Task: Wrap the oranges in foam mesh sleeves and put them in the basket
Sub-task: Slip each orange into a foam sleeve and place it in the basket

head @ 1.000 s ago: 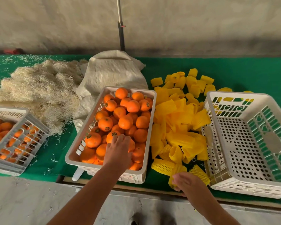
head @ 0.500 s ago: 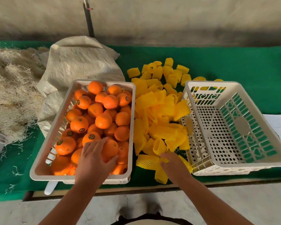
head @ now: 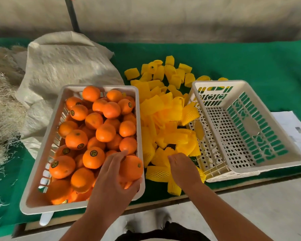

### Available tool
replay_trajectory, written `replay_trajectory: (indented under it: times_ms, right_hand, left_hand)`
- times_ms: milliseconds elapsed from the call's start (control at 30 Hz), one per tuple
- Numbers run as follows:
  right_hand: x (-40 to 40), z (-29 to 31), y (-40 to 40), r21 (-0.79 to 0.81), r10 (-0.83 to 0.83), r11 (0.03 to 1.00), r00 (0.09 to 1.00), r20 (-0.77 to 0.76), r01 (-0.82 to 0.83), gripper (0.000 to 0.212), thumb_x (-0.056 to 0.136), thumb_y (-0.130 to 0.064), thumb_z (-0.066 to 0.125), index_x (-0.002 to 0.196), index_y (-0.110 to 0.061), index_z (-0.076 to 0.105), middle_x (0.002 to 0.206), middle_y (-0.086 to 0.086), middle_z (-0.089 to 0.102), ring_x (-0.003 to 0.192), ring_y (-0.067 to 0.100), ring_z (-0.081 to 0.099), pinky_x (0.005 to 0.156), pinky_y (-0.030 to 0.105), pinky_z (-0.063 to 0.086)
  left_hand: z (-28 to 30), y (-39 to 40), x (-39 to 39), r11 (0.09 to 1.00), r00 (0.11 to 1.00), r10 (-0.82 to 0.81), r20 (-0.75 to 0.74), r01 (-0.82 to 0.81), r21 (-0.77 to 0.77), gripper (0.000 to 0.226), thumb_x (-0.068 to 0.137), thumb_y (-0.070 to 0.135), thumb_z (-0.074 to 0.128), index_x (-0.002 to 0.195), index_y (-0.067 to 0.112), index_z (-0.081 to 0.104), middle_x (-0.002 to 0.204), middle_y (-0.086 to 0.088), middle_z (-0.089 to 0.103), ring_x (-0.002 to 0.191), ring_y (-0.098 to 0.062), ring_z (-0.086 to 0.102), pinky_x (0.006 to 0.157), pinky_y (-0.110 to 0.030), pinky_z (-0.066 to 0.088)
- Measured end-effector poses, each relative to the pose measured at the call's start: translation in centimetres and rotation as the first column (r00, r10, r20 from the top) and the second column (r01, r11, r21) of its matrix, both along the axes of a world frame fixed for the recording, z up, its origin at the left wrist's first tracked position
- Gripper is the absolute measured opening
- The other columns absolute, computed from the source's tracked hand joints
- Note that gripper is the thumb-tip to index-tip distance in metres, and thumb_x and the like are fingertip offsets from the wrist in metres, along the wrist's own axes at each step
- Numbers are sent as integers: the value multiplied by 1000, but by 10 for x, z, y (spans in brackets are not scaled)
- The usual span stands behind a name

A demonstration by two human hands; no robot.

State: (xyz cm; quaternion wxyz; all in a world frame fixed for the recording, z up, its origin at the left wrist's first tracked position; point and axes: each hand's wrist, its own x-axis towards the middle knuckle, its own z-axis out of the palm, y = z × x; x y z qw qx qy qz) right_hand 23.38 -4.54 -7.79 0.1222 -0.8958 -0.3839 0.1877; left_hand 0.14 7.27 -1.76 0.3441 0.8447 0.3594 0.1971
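Your left hand [head: 117,173] curls around one orange [head: 131,168] at the near right corner of the full crate [head: 31,193], fingers over its top and thumb below, so the fruit sits in your palm ready to lift clear of its neighbours. Your right hand [head: 182,168] reaches into the near edge of the yellow foam mesh sleeves [head: 165,122] heaped on the green mat [head: 250,63] between the two crates; its fingers bend down onto a sleeve [head: 157,173], but whether they pinch it yet you cannot tell from here, since the fingertips are hidden. The pile lies midway so that either hand meets it without crossing. The empty basket [head: 261,164] stands just right of the sleeves, tilted open toward you, with nothing wrapped inside it. Judging by that, you are at the very start: the first orange and sleeve are only now being brought together.
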Motion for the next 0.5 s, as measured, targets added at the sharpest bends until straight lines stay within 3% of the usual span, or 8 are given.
replay_trajectory:
  times_ms: [100, 200, 300, 367, 433, 500]
  right_hand:
    - [-11, 21, -17, 257, -77, 964, 997, 6, 73, 22, 109, -33, 50, 105, -24, 69, 97, -10, 68, 86, 7, 64, 75, 23, 52]
    - [-14, 38, -26, 326, -1, 945, 995, 101, -33, 14, 104, -25, 61, 109, -24, 74, 103, -13, 70, 88, 2, 63, 76, 6, 43]
    - [-10, 56, -23, 348, 72, 932, 992, 104, -105, 16, 101, -15, 63, 105, -24, 75, 105, -13, 69, 86, 1, 62, 75, 2, 37]
    - [-1, 65, -21, 374, 143, 910, 982, 124, -180, 21, 96, -6, 65, 104, -23, 77, 112, -9, 68, 88, 6, 65, 76, 2, 37]
    - [11, 72, -22, 363, 256, 881, 951, 173, -304, 28, 89, 0, 69, 106, -20, 77, 119, -2, 67, 98, 12, 67, 82, 7, 41]
    - [24, 75, -24, 306, 357, 861, 912, 203, -405, 34, 84, 3, 74, 111, -18, 77, 125, 3, 65, 112, 17, 64, 90, 15, 48]
  left_hand:
    - [13, -4, 13, 987, 986, -161, 39, 161, 0, 91, 73, 59, 84, 141, 62, 24, 138, 48, 25, 126, 22, 31, 81, -9, 39]
    - [27, -11, 29, 930, 930, -367, -22, 366, -18, 84, 72, 68, 77, 140, 63, 26, 140, 48, 18, 126, 21, 29, 91, -15, 42]
    - [42, -19, 50, 828, 816, -557, -154, 560, -22, 80, 71, 67, 70, 140, 57, 30, 150, 40, 11, 119, 8, 31, 94, -19, 37]
    - [46, -26, 66, 759, 728, -635, -259, 650, -36, 77, 76, 58, 72, 141, 52, 30, 160, 26, 6, 132, -3, 29, 100, -26, 35]
    - [46, -33, 81, 732, 660, -637, -398, 680, -44, 79, 81, 51, 74, 146, 41, 30, 163, 21, 2, 148, -19, 26, 110, -39, 38]
    - [44, -39, 97, 723, 599, -594, -537, 690, -30, 81, 85, 46, 74, 151, 32, 29, 166, 11, 3, 150, -28, 25, 113, -45, 38]
